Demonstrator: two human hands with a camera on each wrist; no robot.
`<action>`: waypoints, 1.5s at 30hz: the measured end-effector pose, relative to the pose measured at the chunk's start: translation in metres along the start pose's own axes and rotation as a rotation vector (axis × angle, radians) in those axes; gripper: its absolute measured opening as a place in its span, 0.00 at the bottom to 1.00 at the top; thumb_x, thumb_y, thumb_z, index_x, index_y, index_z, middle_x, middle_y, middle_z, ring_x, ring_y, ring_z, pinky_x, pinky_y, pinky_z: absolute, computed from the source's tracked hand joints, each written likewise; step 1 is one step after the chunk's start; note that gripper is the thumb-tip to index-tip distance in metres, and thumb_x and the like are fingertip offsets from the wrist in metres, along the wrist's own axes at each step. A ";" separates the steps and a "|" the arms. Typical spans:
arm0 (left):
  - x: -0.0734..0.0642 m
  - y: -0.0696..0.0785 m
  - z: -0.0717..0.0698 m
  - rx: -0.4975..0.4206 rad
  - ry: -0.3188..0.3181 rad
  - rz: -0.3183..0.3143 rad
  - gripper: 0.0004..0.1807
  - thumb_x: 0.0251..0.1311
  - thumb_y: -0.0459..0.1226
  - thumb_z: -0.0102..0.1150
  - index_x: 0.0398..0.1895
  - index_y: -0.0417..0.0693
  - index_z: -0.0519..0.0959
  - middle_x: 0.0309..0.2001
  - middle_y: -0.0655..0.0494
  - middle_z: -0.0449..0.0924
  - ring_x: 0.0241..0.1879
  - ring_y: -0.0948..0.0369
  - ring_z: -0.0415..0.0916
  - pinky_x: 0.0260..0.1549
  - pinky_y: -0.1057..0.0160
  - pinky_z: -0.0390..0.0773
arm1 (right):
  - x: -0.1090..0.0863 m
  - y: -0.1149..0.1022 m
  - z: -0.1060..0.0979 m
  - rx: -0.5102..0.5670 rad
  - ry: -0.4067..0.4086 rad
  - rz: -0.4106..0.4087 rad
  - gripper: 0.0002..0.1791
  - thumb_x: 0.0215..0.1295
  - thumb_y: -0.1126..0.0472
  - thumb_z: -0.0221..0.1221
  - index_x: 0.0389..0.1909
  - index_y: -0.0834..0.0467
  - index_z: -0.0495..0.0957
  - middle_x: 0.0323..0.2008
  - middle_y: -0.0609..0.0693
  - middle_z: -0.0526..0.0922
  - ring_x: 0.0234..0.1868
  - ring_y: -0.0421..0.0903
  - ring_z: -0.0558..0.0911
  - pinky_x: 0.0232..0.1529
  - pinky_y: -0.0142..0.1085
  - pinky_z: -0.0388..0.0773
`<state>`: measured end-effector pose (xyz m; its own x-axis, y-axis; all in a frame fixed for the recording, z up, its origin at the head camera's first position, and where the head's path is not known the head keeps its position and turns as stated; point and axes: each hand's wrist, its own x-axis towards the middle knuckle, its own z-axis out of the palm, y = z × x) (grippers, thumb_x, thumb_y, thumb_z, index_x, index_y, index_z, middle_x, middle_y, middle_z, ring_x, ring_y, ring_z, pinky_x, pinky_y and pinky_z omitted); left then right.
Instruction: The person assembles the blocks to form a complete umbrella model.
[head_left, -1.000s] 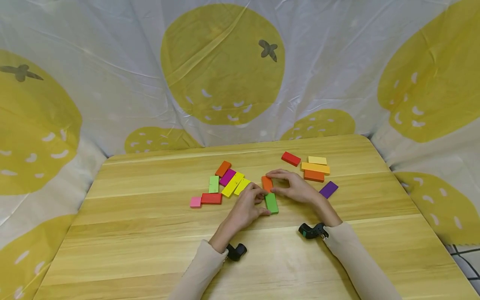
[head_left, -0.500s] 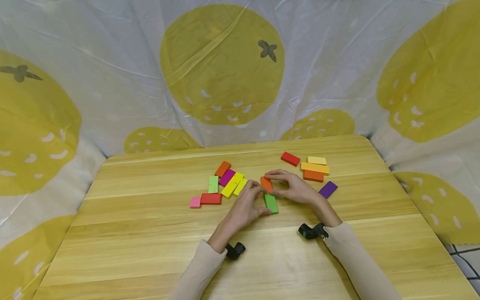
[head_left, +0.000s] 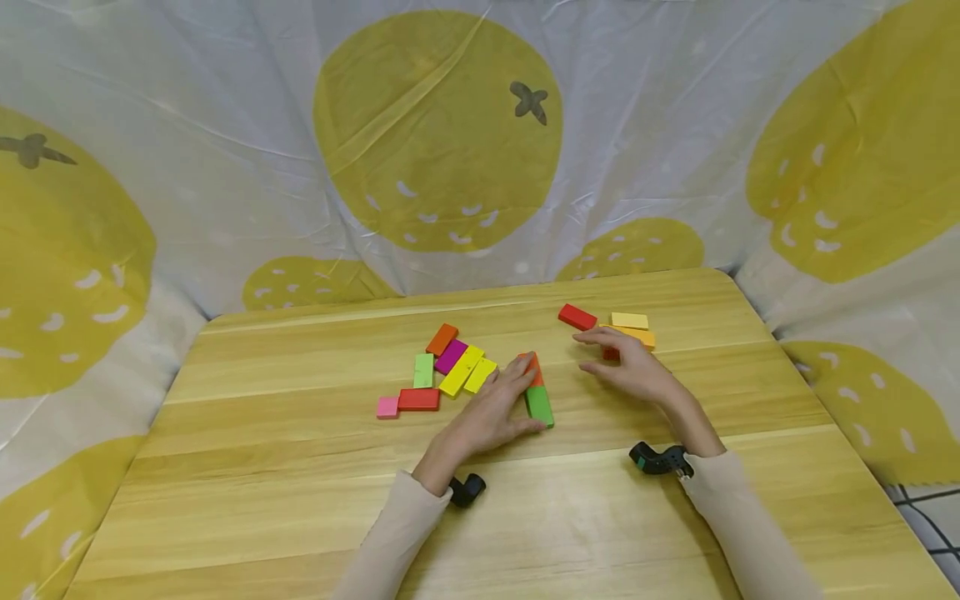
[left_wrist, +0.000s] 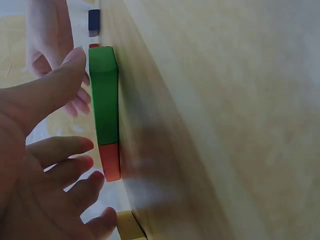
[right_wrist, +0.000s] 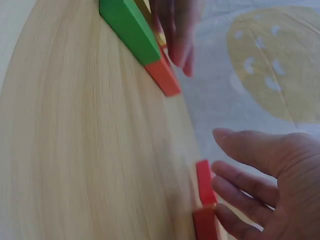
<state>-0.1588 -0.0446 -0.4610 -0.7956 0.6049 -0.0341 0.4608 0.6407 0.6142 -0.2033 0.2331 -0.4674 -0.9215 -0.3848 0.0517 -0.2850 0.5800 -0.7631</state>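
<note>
A green block [head_left: 539,406] and an orange block [head_left: 536,375] lie end to end on the table. Along their left side is my left hand [head_left: 486,414], thumb tip by the green block's near end and fingertips over the orange one. The left wrist view shows those fingers loosely spread. My right hand [head_left: 636,368] hovers at the right with nothing in it, thumb and fingers apart. Its fingers reach over a darker orange block [head_left: 611,354], mostly covered in the head view. Beyond lie an amber block [head_left: 639,337], a cream block [head_left: 630,320] and a red block [head_left: 577,317].
Left of my left hand, several blocks lie flat in a cluster, among them a yellow one [head_left: 461,372], a magenta one [head_left: 451,357], a light green one [head_left: 423,371], a red one [head_left: 418,400] and a pink one [head_left: 387,407]. A patterned curtain [head_left: 442,275] hangs behind the table [head_left: 300,500].
My right hand has let go of the orange block and moved right, covering the purple block and part of the right-hand group. My left fingers have straightened out over the orange and green pair.
</note>
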 end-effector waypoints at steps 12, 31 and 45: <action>-0.002 -0.002 0.001 0.034 -0.054 0.000 0.46 0.66 0.47 0.69 0.80 0.37 0.59 0.84 0.47 0.48 0.85 0.50 0.41 0.83 0.45 0.44 | -0.023 0.021 -0.026 -0.159 0.139 0.002 0.21 0.68 0.67 0.66 0.61 0.66 0.80 0.58 0.66 0.80 0.56 0.64 0.81 0.53 0.59 0.83; -0.005 0.001 -0.002 0.021 -0.080 0.002 0.46 0.66 0.44 0.69 0.80 0.36 0.58 0.84 0.46 0.48 0.84 0.49 0.42 0.80 0.43 0.53 | -0.019 0.024 -0.020 -0.246 0.183 -0.004 0.16 0.63 0.68 0.71 0.50 0.67 0.86 0.45 0.63 0.80 0.44 0.58 0.78 0.42 0.45 0.75; -0.008 0.001 -0.001 0.026 -0.094 -0.011 0.44 0.69 0.47 0.66 0.80 0.38 0.58 0.84 0.48 0.48 0.84 0.50 0.43 0.80 0.40 0.52 | -0.018 0.018 -0.013 -0.223 0.186 0.020 0.19 0.61 0.62 0.73 0.50 0.67 0.85 0.39 0.58 0.83 0.36 0.50 0.83 0.34 0.30 0.79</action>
<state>-0.1526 -0.0494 -0.4594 -0.7610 0.6384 -0.1150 0.4632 0.6590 0.5926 -0.1957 0.2598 -0.4735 -0.9542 -0.2452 0.1715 -0.2985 0.7379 -0.6054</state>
